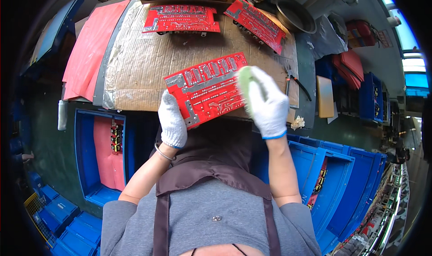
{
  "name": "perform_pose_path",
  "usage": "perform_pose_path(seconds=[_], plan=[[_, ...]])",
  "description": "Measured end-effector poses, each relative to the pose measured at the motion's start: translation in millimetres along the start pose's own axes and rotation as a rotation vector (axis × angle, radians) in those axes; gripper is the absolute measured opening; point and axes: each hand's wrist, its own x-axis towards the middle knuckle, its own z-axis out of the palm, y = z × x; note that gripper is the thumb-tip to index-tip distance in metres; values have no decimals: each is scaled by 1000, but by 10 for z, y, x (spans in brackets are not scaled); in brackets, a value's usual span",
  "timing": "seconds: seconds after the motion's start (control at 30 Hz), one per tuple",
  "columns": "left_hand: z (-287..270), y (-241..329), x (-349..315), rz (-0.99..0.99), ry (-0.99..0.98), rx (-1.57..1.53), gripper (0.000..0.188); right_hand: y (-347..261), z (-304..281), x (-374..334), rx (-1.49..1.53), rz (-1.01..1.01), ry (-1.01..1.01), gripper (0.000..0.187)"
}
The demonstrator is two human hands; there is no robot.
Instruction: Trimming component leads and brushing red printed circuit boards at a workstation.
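Observation:
A red circuit board (pixel 209 91) with grey solder tracks is tilted over the near edge of the cardboard-covered bench. My left hand (pixel 172 121), in a white knitted glove, grips its left end. In the same kind of glove, my right hand (pixel 270 105) is closed round a green scrubbing brush (pixel 250 90). The brush's pale bristles are at the board's right end; whether they touch it I cannot tell. Two more red circuit boards lie farther back, one at the middle (pixel 182 19) and one slanting at the right (pixel 258 24), both with solder side up.
Brown cardboard (pixel 135 71) covers the bench, with pink sheets (pixel 92 49) at its left. Pliers (pixel 291 78) lie at the right, and a metal bowl (pixel 294 15) behind. Blue crates stand low on both sides, left (pixel 80 152) and right (pixel 342 166), several holding boards.

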Motion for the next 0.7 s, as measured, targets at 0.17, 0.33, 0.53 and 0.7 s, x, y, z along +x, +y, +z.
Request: perform_pose_path(seconds=[0.17,0.33,0.53,0.7], plan=[[-73,-90,5,122,8,83,55,-383,362,-232,-206,-192,-279,28],[-45,-49,5,136,-20,149,53,272,-1,557,-11,81,29,33],[-94,-90,40,150,17,167,49,-487,562,-43,-16,-144,-333,33],[-33,-2,18,203,-33,243,52,469,74,764,43,28,15,31]])
